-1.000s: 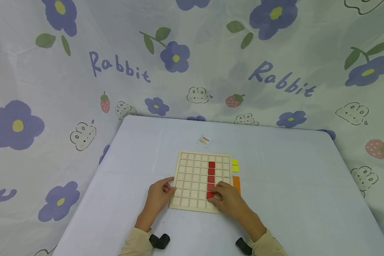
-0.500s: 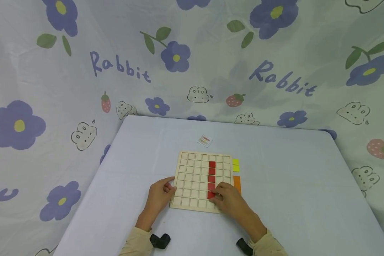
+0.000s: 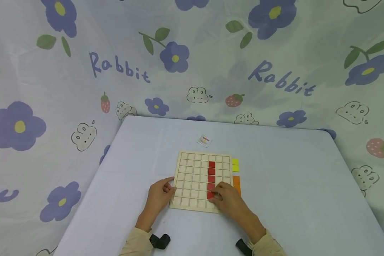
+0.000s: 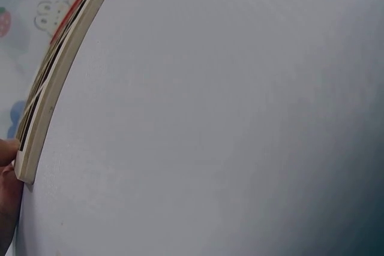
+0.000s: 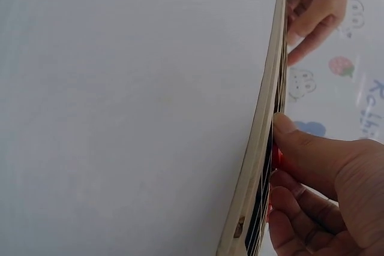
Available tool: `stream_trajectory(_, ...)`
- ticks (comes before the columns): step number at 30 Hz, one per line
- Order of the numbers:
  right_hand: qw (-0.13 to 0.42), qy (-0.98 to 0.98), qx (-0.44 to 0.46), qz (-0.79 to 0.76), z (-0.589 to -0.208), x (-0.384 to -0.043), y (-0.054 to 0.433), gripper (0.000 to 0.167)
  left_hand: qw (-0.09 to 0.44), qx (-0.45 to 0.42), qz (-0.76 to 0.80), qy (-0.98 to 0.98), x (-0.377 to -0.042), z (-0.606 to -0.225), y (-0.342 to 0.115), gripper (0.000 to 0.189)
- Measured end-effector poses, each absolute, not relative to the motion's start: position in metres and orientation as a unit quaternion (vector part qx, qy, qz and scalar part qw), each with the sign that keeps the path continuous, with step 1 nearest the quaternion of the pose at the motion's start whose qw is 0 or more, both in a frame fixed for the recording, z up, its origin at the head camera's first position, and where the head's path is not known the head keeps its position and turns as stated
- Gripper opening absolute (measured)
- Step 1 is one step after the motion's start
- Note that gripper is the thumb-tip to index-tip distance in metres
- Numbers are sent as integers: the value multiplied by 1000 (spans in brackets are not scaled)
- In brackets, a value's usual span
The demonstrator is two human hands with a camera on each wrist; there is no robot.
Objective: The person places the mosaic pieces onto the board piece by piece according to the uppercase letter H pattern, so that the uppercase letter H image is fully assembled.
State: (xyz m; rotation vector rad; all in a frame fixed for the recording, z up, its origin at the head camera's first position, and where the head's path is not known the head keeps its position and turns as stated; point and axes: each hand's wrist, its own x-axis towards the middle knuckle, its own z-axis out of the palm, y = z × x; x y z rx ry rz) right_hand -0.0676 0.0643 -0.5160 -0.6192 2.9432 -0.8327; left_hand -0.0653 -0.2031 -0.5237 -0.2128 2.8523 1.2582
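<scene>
A pale wooden grid board (image 3: 192, 181) lies on the white table. A red strip divided into several squares (image 3: 211, 171) runs down a column right of the board's middle. My left hand (image 3: 158, 194) holds the board's left edge, thumb and forefinger against the rim; its thumb (image 4: 8, 151) shows at the corner in the left wrist view. Over the board's lower right, my right hand (image 3: 232, 201) pinches the near end of the red strip between thumb and fingers. The right wrist view shows red between the right thumb (image 5: 300, 148) and the bent fingers.
Yellow pieces (image 3: 235, 165) and an orange piece (image 3: 236, 185) lie along the board's right side, the orange one partly behind my right hand. A small pattern card (image 3: 204, 140) lies beyond the board. Behind the table hangs a rabbit-and-flower printed cloth (image 3: 198, 71).
</scene>
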Motion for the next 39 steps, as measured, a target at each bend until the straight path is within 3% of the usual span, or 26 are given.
stream_trajectory(27,8,939,-198,-281,-518,-67,66,29,10,-65,410,910,-67,-523,-204,39)
stream_trajectory(39,16,942,-162,-294,-503,-70,76,22,9,-67,410,910,-67,-525,-204,39)
